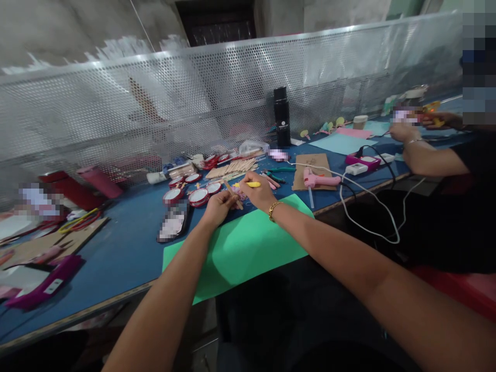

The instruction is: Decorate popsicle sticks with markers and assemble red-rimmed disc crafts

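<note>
My left hand [219, 206] is closed on a flat wooden stick [228, 188]. Close beside it on the right, my right hand [258, 192] grips a yellow pen [253, 184], its tip pointing left towards the stick. Both hands are over the far edge of a green sheet [248, 248], which hangs partly over the table's front edge. Small pink pieces lie under and between the hands. Several round red-rimmed tins [199, 197] stand to the left of my left hand, and a pile of wooden sticks [232, 168] lies behind.
A pink glue gun [321, 179] rests on cardboard [300, 175] at right, with cables beside it. A black bottle [282, 118] stands behind. A dark phone-like object [173, 222] lies left. A co-worker's hand [403, 130] is at far right.
</note>
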`<state>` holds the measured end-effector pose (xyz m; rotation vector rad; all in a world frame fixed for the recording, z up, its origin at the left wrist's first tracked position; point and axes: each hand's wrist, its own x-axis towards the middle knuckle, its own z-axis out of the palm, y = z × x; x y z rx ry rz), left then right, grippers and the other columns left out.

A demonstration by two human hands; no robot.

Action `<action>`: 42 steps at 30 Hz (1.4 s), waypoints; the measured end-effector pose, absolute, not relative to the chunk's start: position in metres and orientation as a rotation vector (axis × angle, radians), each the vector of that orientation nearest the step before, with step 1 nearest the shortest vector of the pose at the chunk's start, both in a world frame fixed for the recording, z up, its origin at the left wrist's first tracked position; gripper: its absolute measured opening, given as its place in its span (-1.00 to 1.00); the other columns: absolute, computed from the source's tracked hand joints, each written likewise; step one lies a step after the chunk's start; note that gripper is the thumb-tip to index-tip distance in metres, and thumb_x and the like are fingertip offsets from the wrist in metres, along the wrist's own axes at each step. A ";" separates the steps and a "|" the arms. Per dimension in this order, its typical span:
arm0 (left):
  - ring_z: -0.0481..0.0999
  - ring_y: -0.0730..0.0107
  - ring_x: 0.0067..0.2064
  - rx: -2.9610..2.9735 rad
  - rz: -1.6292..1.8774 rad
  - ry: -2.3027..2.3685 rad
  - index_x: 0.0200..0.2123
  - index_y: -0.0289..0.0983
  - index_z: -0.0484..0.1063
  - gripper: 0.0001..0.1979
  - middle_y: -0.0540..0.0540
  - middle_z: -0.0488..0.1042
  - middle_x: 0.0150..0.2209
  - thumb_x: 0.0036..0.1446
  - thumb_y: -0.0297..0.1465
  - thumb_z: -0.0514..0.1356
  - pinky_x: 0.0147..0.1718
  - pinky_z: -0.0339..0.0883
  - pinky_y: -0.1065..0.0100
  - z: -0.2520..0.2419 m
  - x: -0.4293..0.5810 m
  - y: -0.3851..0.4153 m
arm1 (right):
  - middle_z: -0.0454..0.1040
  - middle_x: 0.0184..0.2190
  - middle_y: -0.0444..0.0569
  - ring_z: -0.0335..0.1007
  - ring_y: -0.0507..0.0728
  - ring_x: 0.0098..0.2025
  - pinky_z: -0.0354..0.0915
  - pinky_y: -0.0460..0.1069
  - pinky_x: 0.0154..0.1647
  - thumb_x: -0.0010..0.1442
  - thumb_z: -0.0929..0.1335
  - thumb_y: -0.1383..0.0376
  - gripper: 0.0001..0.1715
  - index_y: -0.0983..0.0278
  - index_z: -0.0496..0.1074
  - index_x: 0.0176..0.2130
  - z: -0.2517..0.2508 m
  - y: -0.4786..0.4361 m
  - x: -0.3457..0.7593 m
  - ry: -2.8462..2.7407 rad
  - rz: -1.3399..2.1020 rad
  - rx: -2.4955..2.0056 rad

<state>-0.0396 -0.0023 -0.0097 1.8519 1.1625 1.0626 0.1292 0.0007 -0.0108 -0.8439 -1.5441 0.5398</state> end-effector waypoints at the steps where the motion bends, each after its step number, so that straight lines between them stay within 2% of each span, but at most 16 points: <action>1: 0.47 0.35 -0.52 1.851 1.064 1.162 -0.53 -0.25 0.46 -0.49 -0.01 0.53 -0.59 -0.15 0.10 0.40 -0.49 0.34 0.35 -0.010 -0.040 -0.002 | 0.39 -0.52 -0.18 0.30 0.08 -0.40 0.23 -0.04 -0.34 0.18 0.29 0.27 -0.79 0.17 0.25 -0.49 -0.011 0.000 0.129 -1.551 0.545 -0.839; 5: 0.49 0.33 -0.51 1.846 1.069 1.151 -0.55 -0.25 0.44 -0.46 -0.04 0.53 -0.58 -0.15 0.14 0.38 -0.49 0.35 0.34 -0.011 -0.039 -0.001 | 0.38 -0.52 -0.20 0.30 0.07 -0.40 0.23 -0.04 -0.32 0.19 0.30 0.24 -0.76 0.18 0.26 -0.50 -0.011 -0.001 0.126 -1.576 0.559 -0.814; 16: 0.50 0.30 -0.48 1.844 1.058 1.139 -0.50 -0.26 0.45 -0.52 -0.07 0.54 -0.54 -0.09 0.05 0.40 -0.45 0.34 0.30 -0.014 -0.043 0.002 | 0.42 -0.50 -0.17 0.32 0.08 -0.41 0.25 -0.04 -0.33 0.18 0.30 0.23 -0.81 0.18 0.29 -0.47 -0.012 -0.001 0.127 -1.541 0.579 -0.764; 24: 0.49 0.34 -0.49 1.842 1.055 1.116 -0.51 -0.26 0.43 -0.51 -0.05 0.55 -0.55 -0.12 0.06 0.41 -0.45 0.35 0.33 -0.013 -0.042 0.001 | 0.44 -0.48 -0.18 0.36 0.05 -0.39 0.25 -0.06 -0.32 0.20 0.31 0.19 -0.81 0.21 0.36 -0.43 -0.014 0.001 0.124 -1.553 0.610 -0.698; 42: 0.43 0.39 -0.53 1.864 1.070 1.114 -0.54 -0.26 0.42 -0.52 -0.01 0.51 -0.58 -0.10 0.03 0.41 -0.49 0.30 0.35 -0.014 -0.042 0.002 | 0.40 -0.51 -0.19 0.32 0.06 -0.40 0.21 -0.05 -0.32 0.18 0.31 0.21 -0.78 0.20 0.30 -0.48 -0.015 0.004 0.124 -1.568 0.560 -0.726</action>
